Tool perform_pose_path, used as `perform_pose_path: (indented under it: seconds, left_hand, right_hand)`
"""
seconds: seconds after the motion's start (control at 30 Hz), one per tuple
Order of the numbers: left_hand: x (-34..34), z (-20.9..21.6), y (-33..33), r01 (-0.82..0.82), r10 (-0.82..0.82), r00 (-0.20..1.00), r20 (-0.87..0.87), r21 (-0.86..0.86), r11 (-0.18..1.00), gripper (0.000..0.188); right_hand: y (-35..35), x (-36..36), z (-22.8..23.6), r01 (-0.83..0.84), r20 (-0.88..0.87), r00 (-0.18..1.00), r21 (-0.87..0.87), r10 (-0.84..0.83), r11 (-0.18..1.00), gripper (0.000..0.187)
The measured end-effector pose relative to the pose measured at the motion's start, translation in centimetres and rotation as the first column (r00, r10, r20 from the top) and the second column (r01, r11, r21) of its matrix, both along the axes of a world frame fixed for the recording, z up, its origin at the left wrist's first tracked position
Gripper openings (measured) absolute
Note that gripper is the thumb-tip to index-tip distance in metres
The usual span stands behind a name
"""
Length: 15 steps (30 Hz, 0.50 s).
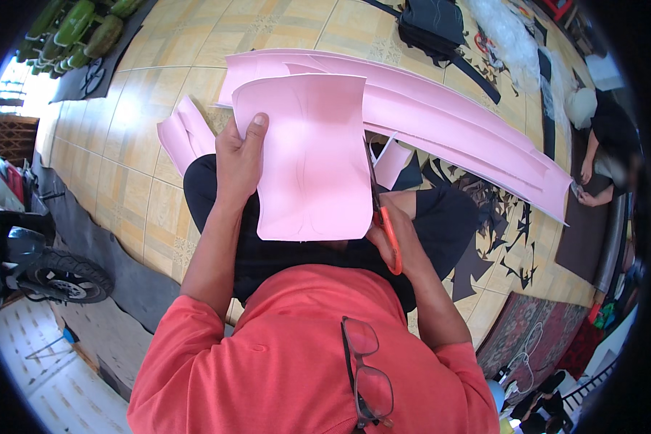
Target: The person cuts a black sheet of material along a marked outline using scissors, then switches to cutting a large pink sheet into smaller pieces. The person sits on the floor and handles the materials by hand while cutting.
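My left hand (pixel 239 163) grips the left edge of a pink sheet (pixel 315 155), its thumb lying on the front face. The sheet stands raised above my lap, with faint curved lines drawn on it. In my right hand (pixel 411 244) is a pair of scissors (pixel 391 242) with orange handles. Their dark blades point away from me along the sheet's right edge; whether they touch it I cannot tell. A long pink strip (pixel 456 116) lies on the floor beyond, and smaller pink pieces (pixel 184 137) lie left and right of the sheet.
Dark scraps (pixel 492 217) litter the tiled floor (pixel 159 195) to my right. A black bag (pixel 430 29) and clear plastic (pixel 506 36) lie at the far right. Another person (pixel 604 137) works at the right over dark material. A motorcycle wheel (pixel 69 276) stands at the left.
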State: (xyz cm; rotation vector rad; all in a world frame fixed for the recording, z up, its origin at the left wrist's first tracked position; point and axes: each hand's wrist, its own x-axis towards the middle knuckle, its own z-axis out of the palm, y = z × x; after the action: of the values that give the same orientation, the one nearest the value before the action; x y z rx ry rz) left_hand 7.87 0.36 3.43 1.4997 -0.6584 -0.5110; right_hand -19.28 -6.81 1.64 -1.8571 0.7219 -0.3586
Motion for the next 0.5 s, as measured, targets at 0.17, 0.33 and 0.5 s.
perform_pose_path:
  seconds: [0.17,0.33,0.5]
  left_hand:
    - [0.3,-0.1,0.1,0.025,-0.025,0.999,0.026,0.006,1.0,0.034]
    - [0.3,-0.1,0.1,0.036,-0.037,0.999,-0.002,-0.007,0.999,0.034]
    - [-0.5,0.1,0.0,0.001,0.0,0.995,-0.098,0.004,1.0,0.033]
  right_hand:
    - [0.0,0.0,-0.2,0.015,-0.02,1.0,0.044,-0.014,0.999,0.022]
    - [0.1,0.1,0.5,0.034,-0.059,0.998,0.053,-0.031,0.998,0.02]
    - [0.5,0.3,1.2,0.045,-0.072,0.996,0.011,-0.045,0.999,0.012]
